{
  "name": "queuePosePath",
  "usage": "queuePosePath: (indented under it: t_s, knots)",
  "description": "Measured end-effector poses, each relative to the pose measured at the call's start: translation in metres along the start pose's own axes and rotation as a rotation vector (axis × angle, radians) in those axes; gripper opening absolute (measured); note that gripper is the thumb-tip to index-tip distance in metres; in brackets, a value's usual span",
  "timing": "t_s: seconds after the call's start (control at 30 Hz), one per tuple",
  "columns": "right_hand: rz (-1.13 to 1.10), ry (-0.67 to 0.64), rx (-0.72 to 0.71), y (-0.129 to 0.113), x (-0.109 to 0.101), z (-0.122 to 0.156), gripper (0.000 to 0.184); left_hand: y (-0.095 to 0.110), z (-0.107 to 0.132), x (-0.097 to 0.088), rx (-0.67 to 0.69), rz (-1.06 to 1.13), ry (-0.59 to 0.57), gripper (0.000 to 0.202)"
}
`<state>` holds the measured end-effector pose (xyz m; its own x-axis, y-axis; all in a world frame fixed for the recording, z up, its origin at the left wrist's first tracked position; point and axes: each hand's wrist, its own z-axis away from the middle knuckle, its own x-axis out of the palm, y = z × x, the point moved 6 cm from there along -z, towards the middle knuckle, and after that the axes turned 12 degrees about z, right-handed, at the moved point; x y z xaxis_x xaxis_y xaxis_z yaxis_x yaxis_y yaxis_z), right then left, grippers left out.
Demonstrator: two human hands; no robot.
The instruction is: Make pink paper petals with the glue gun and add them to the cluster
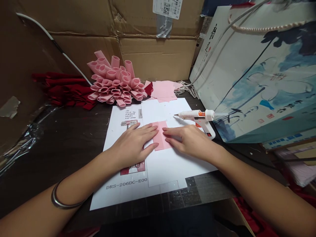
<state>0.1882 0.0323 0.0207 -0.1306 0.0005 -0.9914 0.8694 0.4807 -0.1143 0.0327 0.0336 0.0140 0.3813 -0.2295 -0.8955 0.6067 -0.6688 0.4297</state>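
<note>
Head view:

Pink piece [161, 144]: lies flat at the centre, on a white sheet [165, 168], with a crease line running near to far; sits between both hands

Left hand [134, 140]: comes in from the left, palm down, thumb and fingers spread; presses fingertips to the left part of the pink piece; unclenched, grasping nothing

Right hand [191, 138]: comes in from the right, thumb and index finger apart; touches the right part with fingertips; likewise unclenched

Bracelet [56, 199]: metal; circles the left forearm

Printed sheet [126, 184]: lies partly under the white sheet, to the left; reads "DRS-206DC-E00" along the near edge

Glue gun [203, 117]: white and orange; lies just beyond the right hand, nozzle to the left

Pink squares [164, 89]: stacked at the far centre

Metal clips [191, 90]: heaped just right of the squares

Pink tubes [115, 82]: bundled, far left

Dark red pieces [65, 90]: piled left of the tubes

Paper bag [259, 75]: flower-printed; stands far right

Cardboard [158, 59]: stands along the far side
</note>
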Motion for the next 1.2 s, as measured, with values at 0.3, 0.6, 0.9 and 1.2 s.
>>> queuePosePath:
  t_s: [0.3,0.6,0.9,1.2]
  knots:
    - [0.003,-0.017,0.044,0.0032,-0.0033,0.0017,0.027,-0.0007,0.0010,-0.0027,-0.007,-0.018,-0.032,0.054]
    - [-0.022,0.027,0.052,0.0049,-0.0057,0.0002,0.034,-0.0043,0.0015,-0.0025,-0.019,0.015,-0.030,0.057]
    - [-0.067,-0.041,0.021,0.0019,-0.0005,0.0015,0.030,-0.0013,0.0025,-0.0013,0.004,0.021,-0.020,0.055]
    - [-0.029,-0.040,0.002,0.0008,-0.0020,0.0002,0.030,-0.0006,0.0028,0.0027,0.017,0.027,-0.037,0.054]
